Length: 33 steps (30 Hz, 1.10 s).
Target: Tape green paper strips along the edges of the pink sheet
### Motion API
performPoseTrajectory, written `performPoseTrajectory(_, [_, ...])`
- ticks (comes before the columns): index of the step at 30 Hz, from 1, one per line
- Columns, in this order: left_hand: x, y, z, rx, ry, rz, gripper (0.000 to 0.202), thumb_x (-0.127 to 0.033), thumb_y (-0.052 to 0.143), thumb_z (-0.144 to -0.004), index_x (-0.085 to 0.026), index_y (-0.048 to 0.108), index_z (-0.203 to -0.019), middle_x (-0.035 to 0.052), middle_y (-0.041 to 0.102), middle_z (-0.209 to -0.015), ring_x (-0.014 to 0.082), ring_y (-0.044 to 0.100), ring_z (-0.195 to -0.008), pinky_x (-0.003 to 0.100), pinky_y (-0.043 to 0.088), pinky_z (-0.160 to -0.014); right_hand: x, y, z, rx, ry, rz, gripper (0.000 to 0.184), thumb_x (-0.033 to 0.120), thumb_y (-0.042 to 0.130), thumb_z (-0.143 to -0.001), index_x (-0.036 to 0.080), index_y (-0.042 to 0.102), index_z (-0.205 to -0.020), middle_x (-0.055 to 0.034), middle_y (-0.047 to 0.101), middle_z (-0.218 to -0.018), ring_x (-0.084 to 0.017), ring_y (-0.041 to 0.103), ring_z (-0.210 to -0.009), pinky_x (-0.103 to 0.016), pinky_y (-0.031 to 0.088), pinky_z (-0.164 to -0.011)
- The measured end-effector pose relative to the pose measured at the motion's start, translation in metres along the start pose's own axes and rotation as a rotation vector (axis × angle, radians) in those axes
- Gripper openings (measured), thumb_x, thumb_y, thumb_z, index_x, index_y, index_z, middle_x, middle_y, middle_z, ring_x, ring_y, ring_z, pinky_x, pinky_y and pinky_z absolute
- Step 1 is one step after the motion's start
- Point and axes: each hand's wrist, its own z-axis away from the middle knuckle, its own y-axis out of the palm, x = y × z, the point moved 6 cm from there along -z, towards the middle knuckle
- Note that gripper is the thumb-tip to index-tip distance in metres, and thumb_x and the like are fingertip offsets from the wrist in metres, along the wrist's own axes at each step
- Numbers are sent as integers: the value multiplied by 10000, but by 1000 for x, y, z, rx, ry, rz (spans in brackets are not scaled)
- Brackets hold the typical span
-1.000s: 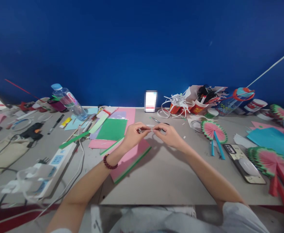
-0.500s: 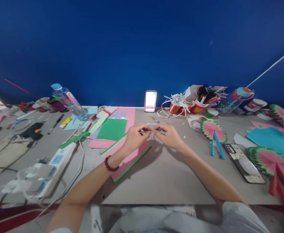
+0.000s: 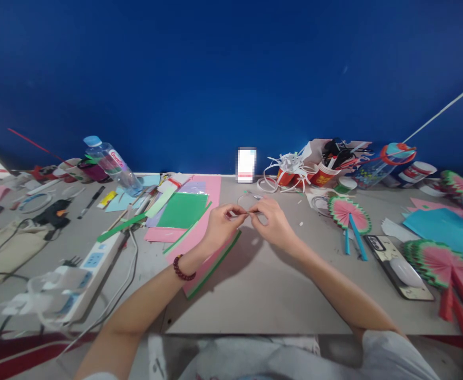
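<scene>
My left hand point(image 3: 228, 224) is closed in a pinch above a pink paper sheet with green edges point(image 3: 211, 264). Its fingertips meet those of my right hand point(image 3: 271, 221), which is pinching too, over the grey table. A thin, pale, curved strip point(image 3: 239, 197) shows just beyond the fingertips; I cannot tell whether either hand holds it. Whatever lies between the fingers is too small to make out. A slim metal tool point(image 3: 254, 195) lies behind my right hand, partly hidden by it.
Left of my hands are green sheets in clear wrap point(image 3: 182, 210), a plastic bottle point(image 3: 115, 166) and a white power strip point(image 3: 93, 264) with cables. A phone point(image 3: 246, 165) stands against the blue wall. At right are a red cup of tools point(image 3: 324, 175), watermelon-patterned paper fans point(image 3: 349, 214) and another phone point(image 3: 397, 266).
My right hand has turned slightly and its fingers are drawn closer to the left ones. The pale curve between the hands now shows behind them. The pink sheet's near right edge has shifted or curled slightly left.
</scene>
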Motion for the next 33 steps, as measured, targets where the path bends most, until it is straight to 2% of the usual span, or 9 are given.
performPoseTrajectory(4, [-6,1,0,-13,49,-15,61,-255,657,-735,-203,674,-709,19,683,-760,153,583,-708,256,428,-614,3,-3,-1,-22,-8,-12,133,142,481,-798,230,575,-764,-27,631,-741,-209,583,-774,-439,322,-1009])
performPoseTrajectory(7, [-11,1,1,-29,92,-42,52,-251,650,-746,-214,664,-712,18,676,-755,162,578,-718,269,424,-624,4,-6,-3,-8,41,-73,117,161,485,-793,220,572,-744,-36,618,-728,-205,574,-744,-385,410,-862])
performPoseTrajectory(10, [-16,0,3,-46,159,-85,63,-246,637,-761,-221,662,-708,20,673,-744,175,581,-734,292,431,-674,1,-7,-3,16,112,-146,104,188,488,-789,212,573,-733,-43,623,-742,-200,571,-736,-330,429,-729])
performPoseTrajectory(16, [-19,0,8,-35,257,-146,104,-278,604,-818,-227,665,-751,35,667,-781,191,589,-790,304,442,-735,-15,1,2,21,297,-278,90,243,511,-781,206,586,-748,-25,635,-759,-181,574,-754,-306,437,-722])
performPoseTrajectory(23, [-22,1,12,-33,360,-197,125,-297,574,-859,-227,665,-811,44,670,-823,189,584,-810,310,438,-761,-23,10,2,88,465,-508,158,341,538,-740,194,580,-697,-6,585,-674,-158,534,-673,-303,429,-681])
performPoseTrajectory(28, [-22,0,10,-56,315,-149,129,-312,597,-842,-232,678,-781,41,680,-812,194,596,-814,317,445,-764,-25,12,4,82,534,-572,186,376,555,-736,194,586,-713,-4,576,-684,-152,525,-670,-300,424,-677])
performPoseTrajectory(33, [-15,0,5,-96,159,-10,97,-289,660,-781,-218,683,-719,22,685,-766,174,602,-765,295,443,-729,-27,11,4,27,486,-508,164,353,531,-772,198,582,-752,-8,585,-701,-156,533,-680,-310,434,-694])
